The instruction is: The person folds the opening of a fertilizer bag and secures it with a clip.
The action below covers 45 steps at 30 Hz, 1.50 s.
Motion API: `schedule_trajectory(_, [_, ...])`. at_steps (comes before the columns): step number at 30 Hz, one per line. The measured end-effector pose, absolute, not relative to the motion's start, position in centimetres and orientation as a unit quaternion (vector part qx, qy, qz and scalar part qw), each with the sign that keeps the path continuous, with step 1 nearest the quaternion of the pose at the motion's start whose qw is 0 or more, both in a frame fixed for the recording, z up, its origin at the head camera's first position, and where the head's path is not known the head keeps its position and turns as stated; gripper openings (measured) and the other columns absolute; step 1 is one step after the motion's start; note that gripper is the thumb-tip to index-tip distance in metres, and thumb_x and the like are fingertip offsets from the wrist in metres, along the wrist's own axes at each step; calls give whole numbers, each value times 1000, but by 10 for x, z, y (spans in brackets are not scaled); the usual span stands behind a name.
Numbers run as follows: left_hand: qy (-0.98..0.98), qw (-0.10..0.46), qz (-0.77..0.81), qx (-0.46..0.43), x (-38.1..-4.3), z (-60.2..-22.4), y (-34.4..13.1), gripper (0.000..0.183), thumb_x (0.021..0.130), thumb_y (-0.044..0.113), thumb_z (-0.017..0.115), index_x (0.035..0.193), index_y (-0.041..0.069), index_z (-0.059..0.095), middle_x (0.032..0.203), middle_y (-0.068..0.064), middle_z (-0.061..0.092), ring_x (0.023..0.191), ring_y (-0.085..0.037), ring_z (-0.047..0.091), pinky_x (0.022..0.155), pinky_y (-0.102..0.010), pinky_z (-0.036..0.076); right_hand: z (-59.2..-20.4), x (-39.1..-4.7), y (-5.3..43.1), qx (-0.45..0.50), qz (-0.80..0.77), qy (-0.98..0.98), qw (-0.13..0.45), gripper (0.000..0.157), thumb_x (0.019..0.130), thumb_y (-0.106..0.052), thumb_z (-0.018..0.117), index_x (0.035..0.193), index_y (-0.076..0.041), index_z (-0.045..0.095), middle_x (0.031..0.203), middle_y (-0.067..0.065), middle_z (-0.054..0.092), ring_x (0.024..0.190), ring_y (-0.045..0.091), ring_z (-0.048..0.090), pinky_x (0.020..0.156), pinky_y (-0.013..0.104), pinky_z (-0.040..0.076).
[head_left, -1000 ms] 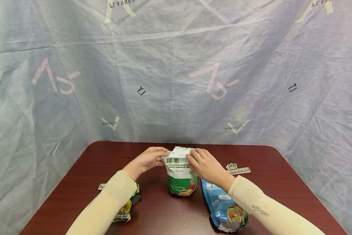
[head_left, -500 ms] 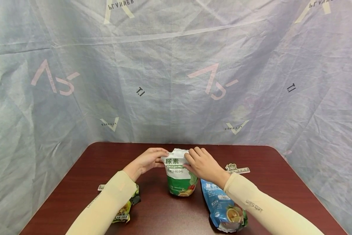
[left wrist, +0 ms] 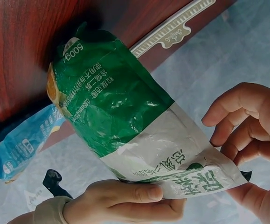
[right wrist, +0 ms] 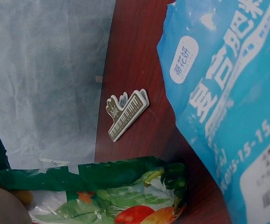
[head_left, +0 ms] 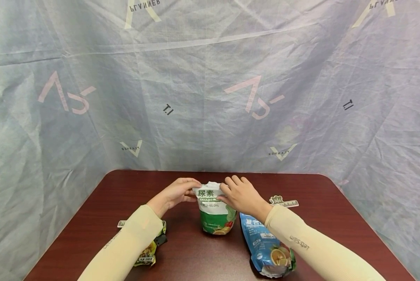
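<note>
A white and green plastic fertilizer bag (head_left: 215, 214) stands upright on the table between the two hands. The left hand (head_left: 179, 192) pinches its top left corner between thumb and fingers; in the left wrist view the left hand (left wrist: 253, 130) is at the right edge. On the opposite side of the bag's top, the right hand (head_left: 242, 197) grips with thumb in front and fingers over the edge. That thumb lies along the white upper part in the left wrist view. The bag's top edge is crumpled and slopes back between the hands.
A blue fertilizer bag (head_left: 266, 246) lies at the right, partly under the right forearm. Behind it is a keyboard-shaped clip (head_left: 284, 203). A yellow-green packet (head_left: 148, 251) with a dark piece beside it shows past the left sleeve. A grey cloth (head_left: 206, 97) hangs behind the table.
The bag's white top edge has come down lower between the hands. The right hand has shifted slightly left, its thumb now in front of the bag. The left hand stays nearly still.
</note>
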State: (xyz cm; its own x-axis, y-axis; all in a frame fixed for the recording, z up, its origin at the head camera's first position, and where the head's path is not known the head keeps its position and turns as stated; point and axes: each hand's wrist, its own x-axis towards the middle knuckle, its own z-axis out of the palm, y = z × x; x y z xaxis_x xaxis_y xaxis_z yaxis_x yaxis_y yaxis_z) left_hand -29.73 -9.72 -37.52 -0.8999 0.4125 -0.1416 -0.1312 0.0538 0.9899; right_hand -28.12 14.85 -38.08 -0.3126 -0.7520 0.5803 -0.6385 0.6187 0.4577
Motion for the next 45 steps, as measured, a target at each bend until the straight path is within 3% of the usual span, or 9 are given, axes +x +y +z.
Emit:
schedule_trajectory(9, [710, 203, 668, 93, -296, -376, -98, 18, 90, 18, 57, 100, 4, 63, 89, -6, 61, 76, -18, 61, 75, -42, 50, -382, -282, 148, 431, -83, -803, 403, 37, 95, -47, 38, 84, -13, 47, 73, 1, 41, 59, 19, 44, 50, 30, 34])
schedule_trajectory(19, [722, 204, 657, 74, -296, -377, -101, 15, 89, 23, 58, 90, 10, 64, 80, -4, 60, 78, -23, 61, 74, -44, 50, -381, -282, 148, 440, -83, -791, 416, 33, 95, -44, 40, 83, -14, 48, 67, -1, 39, 49, 15, 39, 43, 24, 20])
schedule_trajectory(30, [724, 203, 655, 74, -295, -377, -109, 17, 89, 27, 58, 93, 10, 59, 84, -5, 57, 84, -26, 60, 72, -43, 50, -380, -283, 148, 447, -80, -783, 425, 30, 94, -39, 45, 78, -13, 44, 60, -2, 36, 44, 15, 35, 42, 24, 19])
schedule_trajectory(39, [716, 209, 662, 65, -293, -371, -119, 36, 90, 43, 51, 90, 8, 57, 83, -3, 59, 81, -23, 59, 68, -39, 50, -375, -283, 147, 463, -71, -755, 458, 32, 96, -37, 42, 74, -14, 43, 59, -5, 26, 46, 9, 19, 42, 21, 13])
schedule_trajectory(45, [746, 163, 642, 77, -290, -366, -120, 43, 90, 43, 52, 101, 1, 55, 90, -8, 60, 89, -31, 59, 71, -41, 49, -375, -284, 146, 467, -64, -751, 463, 31, 96, -36, 42, 74, -14, 43, 58, -5, 25, 47, 8, 16, 42, 21, 13])
